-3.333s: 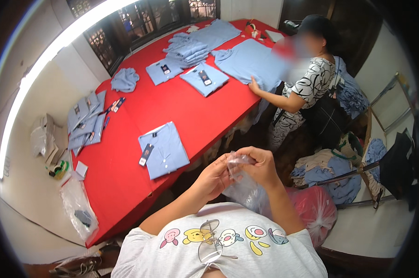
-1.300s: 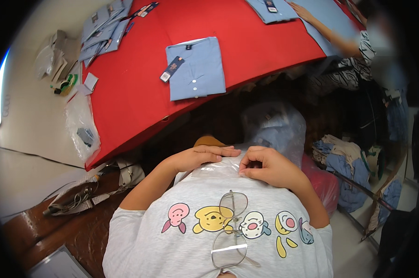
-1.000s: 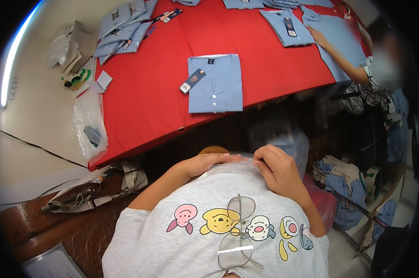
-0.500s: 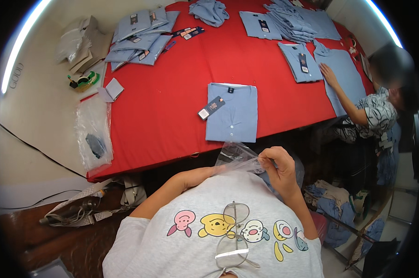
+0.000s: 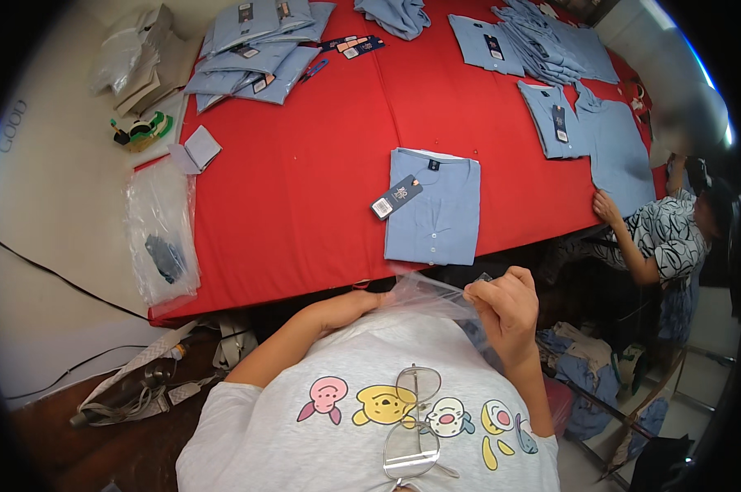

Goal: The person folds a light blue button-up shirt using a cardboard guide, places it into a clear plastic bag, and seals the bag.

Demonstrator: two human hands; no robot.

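Observation:
A clear plastic bag [image 5: 426, 299] stretches between my hands, just below the table edge and close to my chest. My right hand [image 5: 507, 310] is closed, pinching the bag's right edge between thumb and fingers. At the bag's left end is my left hand [image 5: 360, 307]; its fingers are hidden at the plastic and the front of my T-shirt. Directly ahead, a folded light-blue shirt [image 5: 446, 205] lies flat near the table's front edge, collar away from me. Its dark hang tag [image 5: 397, 197] rests across the left side.
On the red-covered table [image 5: 305, 189], bagged blue shirts [image 5: 247, 70] are piled at far left. Clear bags [image 5: 164, 221] lie at the left edge near a green tape dispenser [image 5: 143, 131]. At right, a co-worker's hand [image 5: 608, 208] touches a spread blue shirt [image 5: 620, 152].
My right hand has risen slightly and moved a little right with the bag's edge. The co-worker's hand has slid down to the spread shirt's near edge. The view has shifted slightly.

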